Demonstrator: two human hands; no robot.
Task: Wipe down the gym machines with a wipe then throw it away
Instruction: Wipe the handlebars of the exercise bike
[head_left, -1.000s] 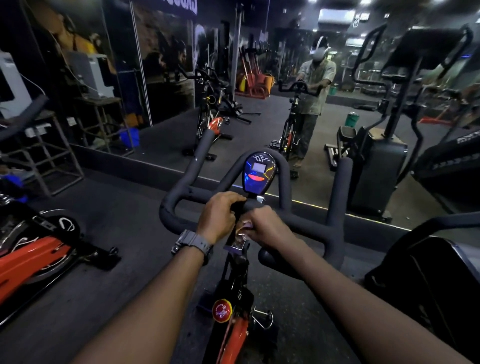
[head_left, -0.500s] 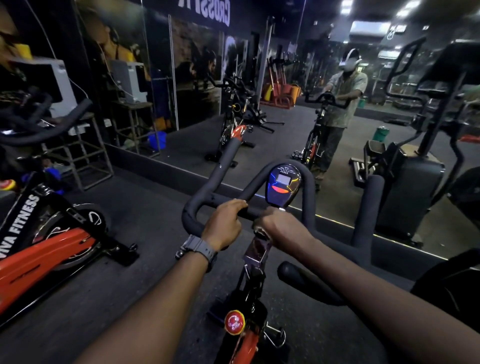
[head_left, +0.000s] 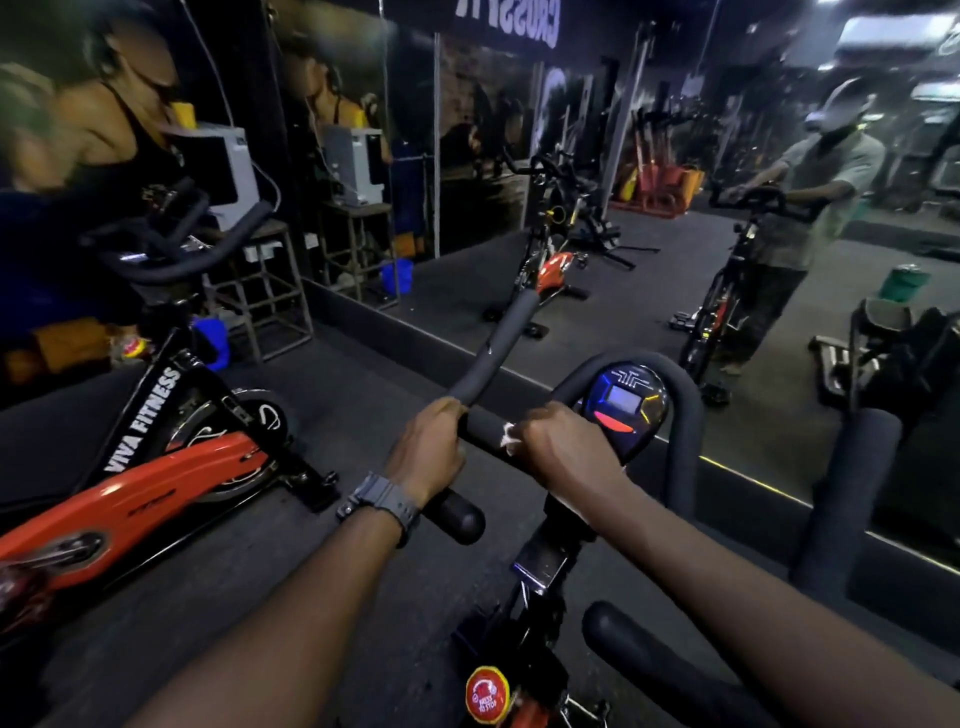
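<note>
Black foam-padded handlebar (head_left: 488, 431) of orange spin bike gripped by left hand (head_left: 428, 452), left of blue display console (head_left: 623, 405). Crumpled white wipe (head_left: 508, 435) pinched in right hand (head_left: 563, 452), shifted leftward along bar since earlier; crossbar wiping judged underway.

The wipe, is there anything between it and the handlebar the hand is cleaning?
Nothing visible. The right hand grips the handlebar with the white wipe pressed straight against the black foam. The left hand grips the bar beside it.
</note>
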